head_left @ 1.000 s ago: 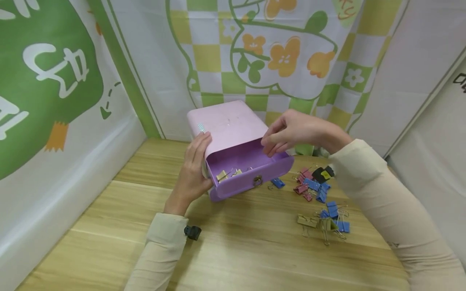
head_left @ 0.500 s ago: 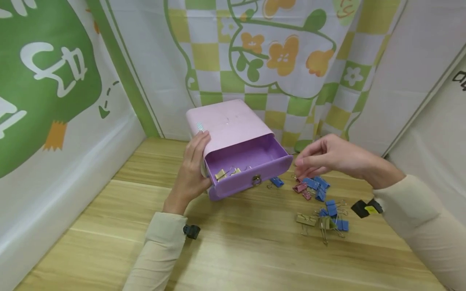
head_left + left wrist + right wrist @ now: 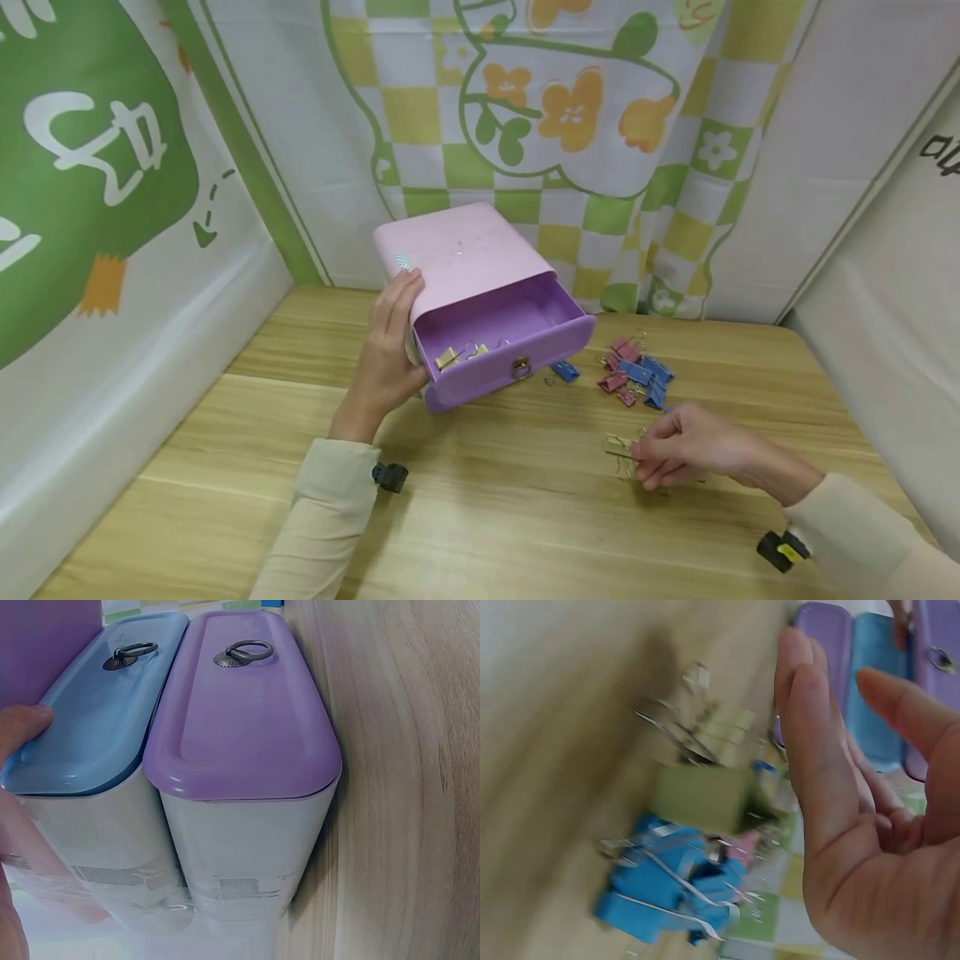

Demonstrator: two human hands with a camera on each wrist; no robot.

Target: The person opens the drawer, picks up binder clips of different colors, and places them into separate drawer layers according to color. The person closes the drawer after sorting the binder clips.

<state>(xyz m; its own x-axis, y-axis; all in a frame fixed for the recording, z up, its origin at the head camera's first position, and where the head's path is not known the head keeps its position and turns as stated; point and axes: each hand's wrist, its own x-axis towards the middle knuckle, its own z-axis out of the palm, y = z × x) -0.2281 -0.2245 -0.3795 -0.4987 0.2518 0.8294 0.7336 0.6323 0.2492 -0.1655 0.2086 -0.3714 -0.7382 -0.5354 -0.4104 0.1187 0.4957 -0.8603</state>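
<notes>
Yellow, a metal binder clip [image 3: 617, 447] lies by the right hand [image 3: 686, 450], fingers apart; tangling could drag blue metal clips [image 3: 634, 915] along. The left hand [image 3: 382, 358] clamps its fingers on a pink boxy cabinet [image 3: 465, 250].

Your head view recorded even, fairly bright, diffuse light; soft shadow lay on the wooden surface [image 3: 525, 533] beside your left sleeve [image 3: 318, 508], toward the surface's left edge. Your left wrist view was sharp, with faint glare along the rim of the blue drawer front [image 3: 97, 712]. In your right wrist view, motion blur smeared the binder clips [image 3: 697, 799], whereas your right hand [image 3: 885, 877] appeared crisper.
</notes>
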